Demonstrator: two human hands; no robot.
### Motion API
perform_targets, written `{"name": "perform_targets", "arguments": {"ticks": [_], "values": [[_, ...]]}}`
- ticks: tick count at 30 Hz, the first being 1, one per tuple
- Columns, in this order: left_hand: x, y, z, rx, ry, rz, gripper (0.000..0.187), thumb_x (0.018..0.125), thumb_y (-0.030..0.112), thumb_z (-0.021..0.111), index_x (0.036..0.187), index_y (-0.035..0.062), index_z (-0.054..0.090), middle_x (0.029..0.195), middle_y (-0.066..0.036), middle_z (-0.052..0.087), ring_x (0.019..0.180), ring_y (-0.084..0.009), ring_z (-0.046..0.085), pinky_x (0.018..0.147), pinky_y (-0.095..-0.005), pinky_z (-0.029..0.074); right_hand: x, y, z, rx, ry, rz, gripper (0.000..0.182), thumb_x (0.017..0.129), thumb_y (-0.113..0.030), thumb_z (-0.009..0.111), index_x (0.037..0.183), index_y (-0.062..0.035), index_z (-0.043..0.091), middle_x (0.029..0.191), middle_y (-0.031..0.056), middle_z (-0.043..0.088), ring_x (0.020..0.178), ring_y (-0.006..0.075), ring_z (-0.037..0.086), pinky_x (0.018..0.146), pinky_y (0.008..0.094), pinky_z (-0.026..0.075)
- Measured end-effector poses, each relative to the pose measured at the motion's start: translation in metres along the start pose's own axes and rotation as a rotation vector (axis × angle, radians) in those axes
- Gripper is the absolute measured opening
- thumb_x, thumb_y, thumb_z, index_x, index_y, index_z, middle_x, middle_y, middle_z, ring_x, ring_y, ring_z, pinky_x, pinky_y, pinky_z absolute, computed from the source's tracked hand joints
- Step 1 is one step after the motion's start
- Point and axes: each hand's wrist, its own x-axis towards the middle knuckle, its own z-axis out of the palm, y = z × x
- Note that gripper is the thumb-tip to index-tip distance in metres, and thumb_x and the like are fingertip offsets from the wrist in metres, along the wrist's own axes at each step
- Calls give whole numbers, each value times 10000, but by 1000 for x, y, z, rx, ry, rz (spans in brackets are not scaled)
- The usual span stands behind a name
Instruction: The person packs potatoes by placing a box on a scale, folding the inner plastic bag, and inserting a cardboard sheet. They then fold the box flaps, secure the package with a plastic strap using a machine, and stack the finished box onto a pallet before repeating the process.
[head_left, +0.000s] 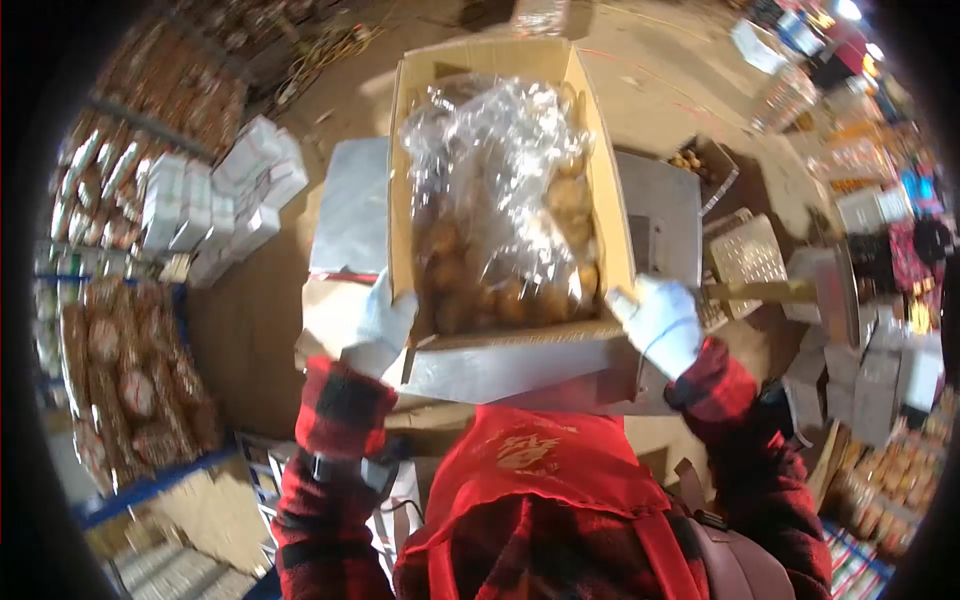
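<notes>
A long open cardboard box sits in front of me on a grey metal surface. Inside it lie brown, roundish pieces, too blurred to name, partly covered by a crumpled clear plastic sheet or bag. At the box's near left corner, my left hand, in a whitish glove, grips the edge. My right hand, gloved the same way, holds the near right corner with its thumb on the rim. The fingers under or behind the cardboard are partly hidden.
White cartons are stacked at the left, near shelves of packed bags. Right of the metal surface are a crate of brown items and a perforated pale crate. Cables lie on the floor at the back.
</notes>
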Motion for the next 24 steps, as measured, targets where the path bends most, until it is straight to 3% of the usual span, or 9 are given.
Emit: {"name": "perform_targets", "arguments": {"ticks": [2,5,12,13,14,15,16,18,24], "values": [[-17,-30,27,-180,-29,112,405,849,198,503,1200,-5,477,857,-223,615,770,-347,603,694,-423,476,-55,11,16,114,11,68,322,820,-352,559,722,-48,600,634,190,591,623,367,592,596,463,477],[-71,-47,46,251,85,397,498,845,286,575,1182,-66,473,859,-267,586,795,-401,564,692,-463,469,-138,12,24,256,46,155,329,836,-345,549,684,-53,561,611,191,576,595,378,575,586,470,459],[-113,-30,46,-15,-398,228,566,799,298,633,1246,0,454,1031,-230,607,977,-348,591,830,-401,465,-264,-17,18,295,-78,527,269,805,-314,571,780,-47,588,690,207,590,688,385,592,632,451,469],[-97,-28,53,48,-298,71,539,820,297,610,1249,10,454,1039,-230,603,962,-345,591,831,-399,459,-264,-18,22,374,25,552,252,792,-302,587,812,-51,592,715,208,592,710,383,594,631,444,467],[-76,-17,65,-278,-279,207,530,834,307,596,1249,11,453,1046,-223,605,945,-341,594,820,-401,454,-262,-16,27,447,137,572,243,779,-290,603,844,-55,597,740,209,593,732,380,596,631,437,465],[-81,19,62,0,-138,96,497,847,303,586,1228,4,472,1029,-179,620,906,-304,597,788,-377,456,-256,-12,37,456,94,590,232,783,-270,588,865,-54,592,757,212,599,746,383,596,648,444,465],[-59,12,74,-299,-287,48,438,853,272,593,1193,11,505,996,-110,624,849,-222,585,746,-336,458,-252,-12,45,466,46,604,223,786,-251,572,886,-52,587,774,215,606,759,385,596,665,451,465],[-35,-22,78,-272,-191,21,441,872,193,562,1256,39,408,874,7,518,723,-101,479,646,-253,424,-244,-21,39,362,-11,656,200,792,-223,549,886,-51,590,787,209,619,764,387,601,678,461,470],[-33,-27,64,-451,-228,3,484,830,94,582,1276,61,395,1027,-19,528,863,-136,525,743,-266,455,-252,-32,44,424,32,691,152,786,-151,521,849,-18,560,755,199,623,713,348,637,671,441,500]]}}
